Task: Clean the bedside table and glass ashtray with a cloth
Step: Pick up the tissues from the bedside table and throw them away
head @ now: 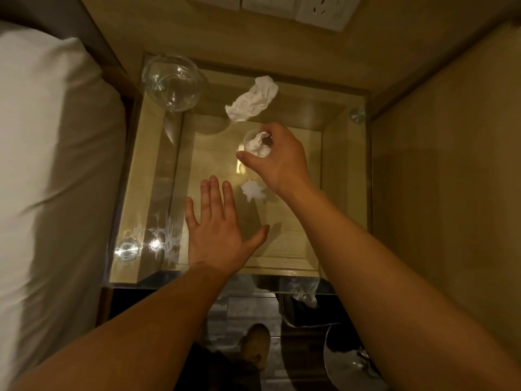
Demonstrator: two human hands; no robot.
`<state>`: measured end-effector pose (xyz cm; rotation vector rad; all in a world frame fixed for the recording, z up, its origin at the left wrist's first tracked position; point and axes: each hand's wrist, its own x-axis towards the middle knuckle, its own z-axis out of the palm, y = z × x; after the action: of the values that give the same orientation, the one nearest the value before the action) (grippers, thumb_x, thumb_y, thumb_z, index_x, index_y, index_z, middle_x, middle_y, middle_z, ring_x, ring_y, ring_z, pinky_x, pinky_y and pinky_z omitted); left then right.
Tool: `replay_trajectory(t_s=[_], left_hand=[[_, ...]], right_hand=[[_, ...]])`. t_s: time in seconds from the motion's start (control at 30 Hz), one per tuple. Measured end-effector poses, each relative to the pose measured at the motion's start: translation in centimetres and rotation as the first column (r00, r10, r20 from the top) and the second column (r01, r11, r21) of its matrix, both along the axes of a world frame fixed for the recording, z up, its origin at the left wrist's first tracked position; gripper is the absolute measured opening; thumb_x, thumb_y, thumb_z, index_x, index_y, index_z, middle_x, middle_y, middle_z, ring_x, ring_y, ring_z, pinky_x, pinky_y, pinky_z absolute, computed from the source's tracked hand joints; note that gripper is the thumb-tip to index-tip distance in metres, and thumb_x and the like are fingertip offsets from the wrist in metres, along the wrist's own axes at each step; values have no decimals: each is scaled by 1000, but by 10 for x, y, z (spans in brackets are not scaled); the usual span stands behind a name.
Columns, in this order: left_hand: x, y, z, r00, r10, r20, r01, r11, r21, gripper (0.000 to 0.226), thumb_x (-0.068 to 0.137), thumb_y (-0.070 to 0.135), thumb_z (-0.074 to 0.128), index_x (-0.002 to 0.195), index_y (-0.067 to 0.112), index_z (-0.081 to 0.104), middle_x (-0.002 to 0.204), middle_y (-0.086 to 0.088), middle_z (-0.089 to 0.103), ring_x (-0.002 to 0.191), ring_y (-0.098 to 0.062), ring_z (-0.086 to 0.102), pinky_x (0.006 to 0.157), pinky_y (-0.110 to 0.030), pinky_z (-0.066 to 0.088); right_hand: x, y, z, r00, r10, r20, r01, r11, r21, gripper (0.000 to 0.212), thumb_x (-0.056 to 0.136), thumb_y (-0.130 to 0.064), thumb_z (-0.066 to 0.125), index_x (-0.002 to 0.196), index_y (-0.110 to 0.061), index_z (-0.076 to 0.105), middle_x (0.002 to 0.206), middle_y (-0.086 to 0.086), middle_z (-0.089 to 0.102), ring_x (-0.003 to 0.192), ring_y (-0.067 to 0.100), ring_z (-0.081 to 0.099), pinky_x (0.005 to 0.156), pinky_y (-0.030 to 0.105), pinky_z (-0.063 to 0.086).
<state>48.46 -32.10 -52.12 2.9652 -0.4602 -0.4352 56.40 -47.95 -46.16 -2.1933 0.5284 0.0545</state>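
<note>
Bed: the white pillow and sheet (42, 136) lie along the left edge, beside the table and not part of the job.
Ashtray: the round clear glass ashtray (172, 83) stands at the far left corner of the table, well apart from both hands; it looks untouched, so wiping it is probably still to do.
Table: the glass-topped wooden bedside table (332, 193) carries litter and glare; no wiped area can be told.
Left hand: the left hand (217, 230) is spread flat and open over the near part of the glass, holding nothing.
Tissue: a crumpled white tissue (252, 100) lies loose toward the back.
Right hand: the right hand (277, 156) pinches the rim of a small clear glass cup (255, 143) stuffed with white paper.
Progress: early; clearing comes before wiping, and no cloth shows.
</note>
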Motion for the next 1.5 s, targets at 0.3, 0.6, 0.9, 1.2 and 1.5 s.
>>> replay_trajectory(t_s=[0.3, 0.6, 0.9, 1.2, 1.5], left_hand=[[-1, -3, 6, 999, 28, 16, -28, 1000, 1, 119, 84, 94, 19, 165, 10, -1, 174, -16, -8, 161, -27, -11, 126, -59, -3], [-6, -2, 5, 998, 27, 61, -24, 999, -36, 116, 86, 91, 26, 165, 9, 3, 174, -18, -2, 162, -29, -4, 126, -59, -3], [-7, -2, 5, 995, 27, 97, -25, 999, -24, 118, 84, 94, 23, 165, 10, 4, 174, -17, -1, 162, -29, -4, 127, -60, 0], [-8, -3, 7, 995, 29, 93, -26, 999, -27, 117, 85, 92, 24, 166, 10, 6, 174, -18, 0, 162, -30, -4, 127, -60, -1], [-3, -1, 10, 1000, 12, 20, -12, 1000, 4, 119, 84, 94, 17, 165, 8, 2, 174, -17, -5, 161, -29, -8, 127, -61, 1]], right_hand=[[-149, -32, 52, 966, -257, -13, 257, 962, 91, 60, 75, -42, 86, 126, -26, 60, 121, -9, 66, 109, 7, 63, 90, 31, 56], [-319, -25, 27, 866, -462, -193, 485, 869, 96, 53, 79, -36, 85, 125, -29, 59, 122, -7, 64, 110, 7, 64, 92, 28, 55], [-341, -24, -92, 767, -505, -397, 538, 842, -32, 56, 77, -17, 86, 126, -9, 59, 121, 11, 64, 112, 28, 63, 89, 29, 47], [-333, -28, -87, 724, -515, -458, 526, 843, -115, 72, 82, -29, 83, 142, -8, 49, 136, 13, 60, 125, 30, 58, 102, 46, 50], [-231, -9, 59, 920, -350, -176, 346, 937, -54, 33, 86, -44, 76, 109, -24, 64, 91, -12, 66, 87, 4, 63, 76, 28, 56]])
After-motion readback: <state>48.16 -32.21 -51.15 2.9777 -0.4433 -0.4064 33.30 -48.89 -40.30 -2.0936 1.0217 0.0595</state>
